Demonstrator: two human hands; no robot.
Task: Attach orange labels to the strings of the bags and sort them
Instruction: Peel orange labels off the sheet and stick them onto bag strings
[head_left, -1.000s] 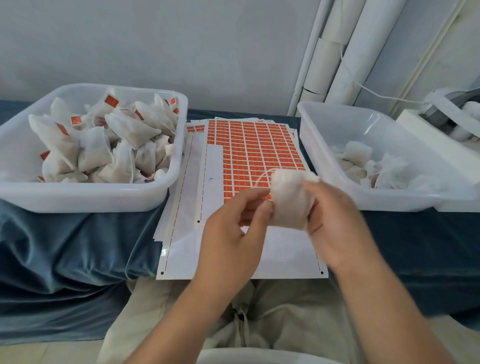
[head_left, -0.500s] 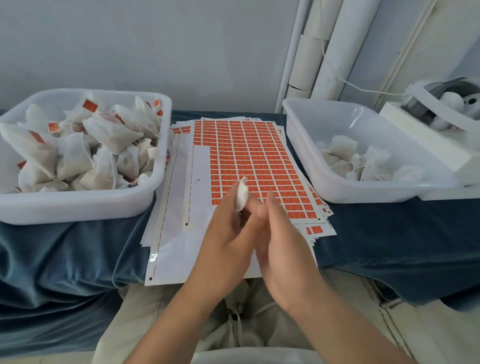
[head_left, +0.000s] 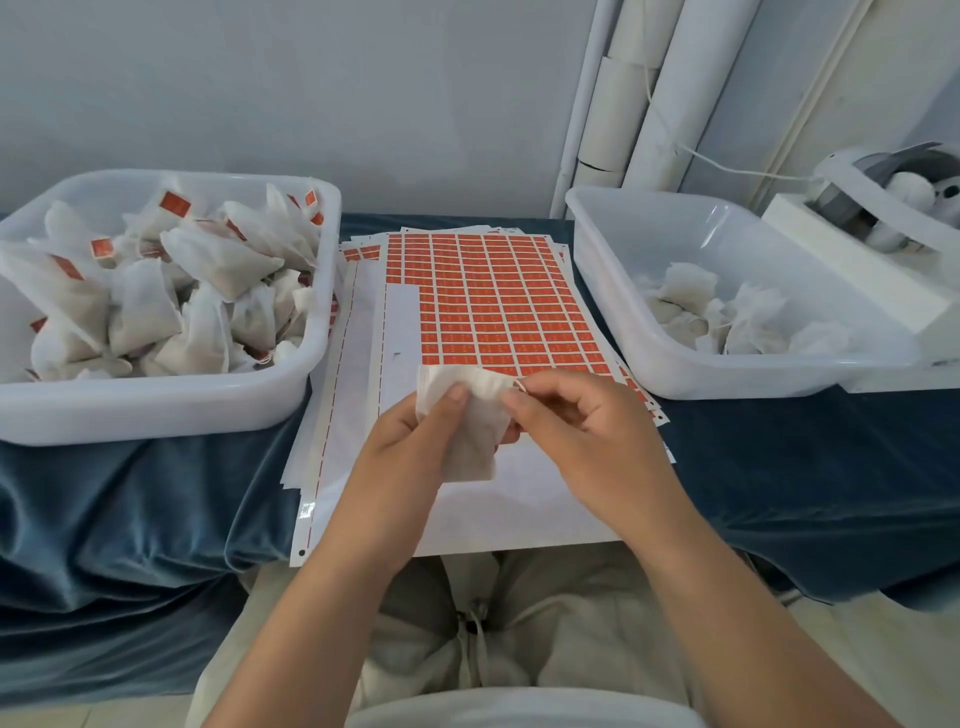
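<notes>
I hold a small white fabric bag (head_left: 470, 421) over the near edge of the orange label sheet (head_left: 493, 301). My left hand (head_left: 410, 441) grips the bag's left side, thumb on top. My right hand (head_left: 576, 421) pinches the bag's top right corner, where a bit of string or label shows between the fingertips. The left tub (head_left: 156, 410) is full of white bags that carry orange labels. The right tub (head_left: 649, 343) holds several white bags without labels.
The label sheet lies on a stack of backing sheets (head_left: 332, 467) between the tubs, on a blue cloth (head_left: 130, 509). A white machine (head_left: 878, 228) stands at the far right. White pipes (head_left: 623, 93) run up the wall behind.
The bag, half hidden between my closed hands half a second ago, now lies spread flat between them. My right hand has shifted to the bag's top right corner.
</notes>
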